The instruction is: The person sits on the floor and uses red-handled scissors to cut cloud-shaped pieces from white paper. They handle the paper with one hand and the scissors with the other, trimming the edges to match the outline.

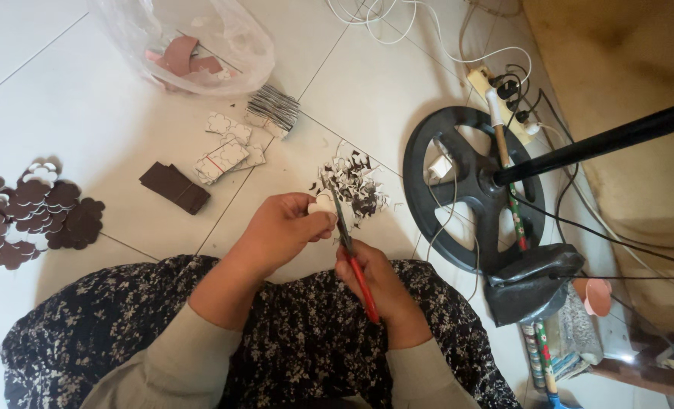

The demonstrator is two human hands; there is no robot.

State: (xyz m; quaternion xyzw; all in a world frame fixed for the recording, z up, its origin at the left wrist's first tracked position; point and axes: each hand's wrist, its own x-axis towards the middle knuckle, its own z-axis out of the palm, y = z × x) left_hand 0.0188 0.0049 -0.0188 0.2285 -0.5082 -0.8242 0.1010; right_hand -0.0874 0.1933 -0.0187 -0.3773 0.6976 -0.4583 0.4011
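Observation:
My left hand [280,227] pinches a small white flower-shaped cutout [322,203] between thumb and fingers. My right hand [375,282] grips red-handled scissors [350,250], whose blades meet the cutout's edge. Just beyond the blades lies a heap of brown and white paper scraps [358,184] on the white tiled floor. Both hands hover above my lap, which is covered by dark floral fabric.
Brown flower cutouts [30,216] are spread at the left. A dark brown stack [175,187], white pieces bound in bundles [227,151] and a striped bundle [274,110] lie ahead. A plastic bag [193,45] sits at the back. A black fan base [469,185], power strip [503,95] and cables crowd the right.

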